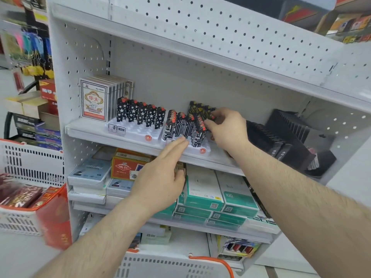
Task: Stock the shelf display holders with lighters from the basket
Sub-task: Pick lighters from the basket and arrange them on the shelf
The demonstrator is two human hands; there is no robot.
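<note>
Right hand (224, 127) pinches a black lighter with gold pattern and red cap (208, 115), long axis upright, over the back row of the white plastic display holder on the right (202, 151). Left hand (160, 177), fingers straight, touches that holder's front edge. White holders: two. Star-print lighters (140, 115): five. White slotted basket (170, 265) lies below, nearer the left hand.

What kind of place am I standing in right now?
Most likely a small retail shop, perhaps a convenience store. White pegboard shelving carries lighters standing in display holders, boxed playing cards beside them, and a white shopping basket of stock sits at the left.
</note>
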